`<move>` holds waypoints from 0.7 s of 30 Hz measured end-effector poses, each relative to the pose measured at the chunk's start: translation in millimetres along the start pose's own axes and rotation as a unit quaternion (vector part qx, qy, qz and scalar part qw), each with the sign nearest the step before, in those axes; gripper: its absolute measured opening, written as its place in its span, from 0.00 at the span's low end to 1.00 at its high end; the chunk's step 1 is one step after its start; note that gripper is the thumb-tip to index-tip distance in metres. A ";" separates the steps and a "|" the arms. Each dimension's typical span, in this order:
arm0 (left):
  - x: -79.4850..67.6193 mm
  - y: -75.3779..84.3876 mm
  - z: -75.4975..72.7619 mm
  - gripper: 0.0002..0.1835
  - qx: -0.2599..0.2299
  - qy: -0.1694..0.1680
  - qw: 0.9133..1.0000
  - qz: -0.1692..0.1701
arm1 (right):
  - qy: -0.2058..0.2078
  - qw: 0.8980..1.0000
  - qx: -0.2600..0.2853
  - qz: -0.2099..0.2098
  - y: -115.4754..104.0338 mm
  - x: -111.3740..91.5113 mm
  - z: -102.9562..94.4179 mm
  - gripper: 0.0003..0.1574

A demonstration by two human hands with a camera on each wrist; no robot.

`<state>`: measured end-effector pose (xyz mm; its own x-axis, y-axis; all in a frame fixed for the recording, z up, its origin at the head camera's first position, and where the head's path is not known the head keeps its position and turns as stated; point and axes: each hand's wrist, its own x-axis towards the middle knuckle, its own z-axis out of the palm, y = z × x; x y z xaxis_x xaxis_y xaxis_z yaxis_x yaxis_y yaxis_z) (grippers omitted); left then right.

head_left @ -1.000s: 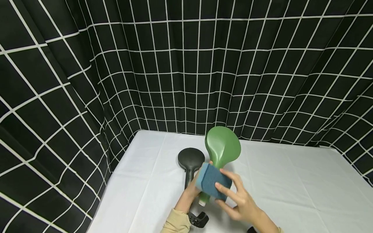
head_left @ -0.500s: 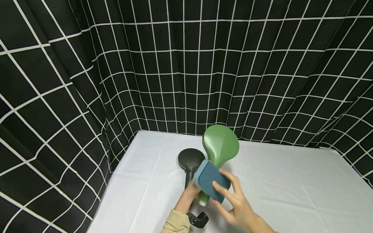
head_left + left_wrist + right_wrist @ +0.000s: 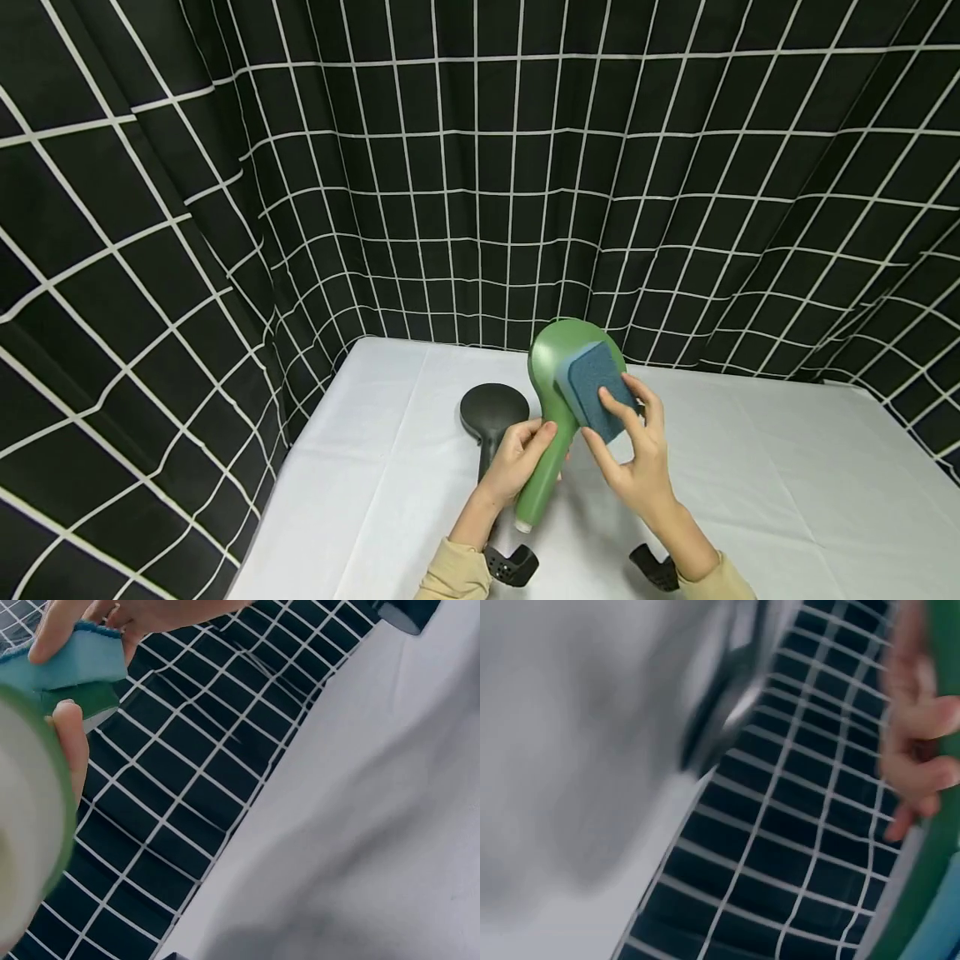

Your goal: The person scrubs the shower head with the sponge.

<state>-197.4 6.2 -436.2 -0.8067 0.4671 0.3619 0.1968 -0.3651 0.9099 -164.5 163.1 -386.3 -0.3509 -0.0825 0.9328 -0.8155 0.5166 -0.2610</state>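
Note:
A green shower head (image 3: pixel 551 350) is held over the white table, its smooth back toward the head camera and its handle slanting down to a white end. My left hand (image 3: pixel 517 467) grips the handle just below the neck, thumb on top. Between the thumb and fingers of my right hand (image 3: pixel 641 458) is a blue sponge (image 3: pixel 596 383), laid against the right side of the shower head's back. From the left wrist, the shower head's pale face (image 3: pixel 22 817) shows close up, with the sponge (image 3: pixel 82 660) beyond it. In the right wrist view, left-hand fingers (image 3: pixel 922 750) curl round the green handle.
Left of the hands a black shower head (image 3: pixel 493 408) lies on the white-covered table (image 3: pixel 360 483), its handle partly behind the left hand. A dark curtain (image 3: pixel 465 167) with a white grid stands behind the table. Black camera mounts (image 3: pixel 512 567) sit at both wrists.
My right hand has slid the sponge from the handle up and right onto the round head. The left hand's grip, hidden behind the sponge before, now shows. The black shower head stays put.

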 end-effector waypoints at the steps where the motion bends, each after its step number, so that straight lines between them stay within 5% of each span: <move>1: 0.6 -0.2 0.5 0.22 -0.007 0.001 1.000 -0.003 | 0.001 1.000 -0.005 0.021 -2.3 1.0 -0.2 0.32; 3: 0.8 -0.9 1.0 0.21 -0.010 0.007 1.000 -0.001 | -0.007 1.000 -0.006 0.029 -7.7 -1.8 0.6 0.32; 6: -0.9 8.9 3.3 0.22 -0.016 0.026 1.000 -0.004 | -0.045 0.998 0.039 -0.030 -16.7 -15.7 3.7 0.27; 12: -4.9 38.3 7.2 0.27 0.000 0.065 0.997 -0.050 | -0.149 0.968 0.142 -0.141 -22.1 -44.7 4.8 0.20; 15: -3.8 37.4 6.3 0.27 0.016 0.055 0.997 -0.059 | -0.111 0.978 0.124 -0.128 -18.7 -37.0 6.1 0.19; 21: 0.9 10.9 4.1 0.25 -0.010 0.037 0.998 -0.042 | -0.008 0.998 0.051 -0.039 -13.2 -18.9 6.9 0.23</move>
<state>-193.7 6.0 -425.1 -0.8594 0.4353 0.2682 0.1163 -0.3444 0.9316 -150.3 151.9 -402.2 -0.2902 -0.1330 0.9477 -0.8831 0.4188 -0.2117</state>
